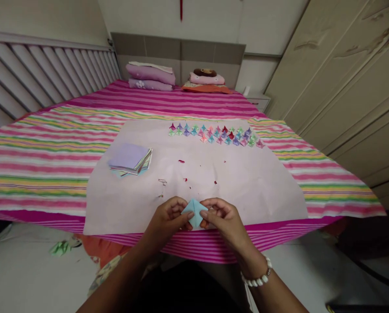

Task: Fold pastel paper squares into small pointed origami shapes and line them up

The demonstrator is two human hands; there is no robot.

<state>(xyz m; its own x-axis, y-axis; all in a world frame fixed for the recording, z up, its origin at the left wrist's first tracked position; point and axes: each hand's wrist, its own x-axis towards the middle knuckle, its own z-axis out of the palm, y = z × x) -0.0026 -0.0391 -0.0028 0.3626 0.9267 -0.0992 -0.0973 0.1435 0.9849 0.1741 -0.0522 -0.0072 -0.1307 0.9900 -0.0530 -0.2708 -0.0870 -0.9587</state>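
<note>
I see at the frame's lower centre the left hand [171,214] and right hand [223,214], fingers clamped on folded blue paper [195,208].

So both forearms come up from the bottom corners, the left one [122,271] and the right one [276,280], angling in toward each other. Left hand [170,217] and right hand [225,217] are close together, kinda mirrored, both in a pinch. Thumbs [210,216] are on top pointing inward, fingers [176,203] curled, wrists [250,257] lower than the knuckles in view.
</note>
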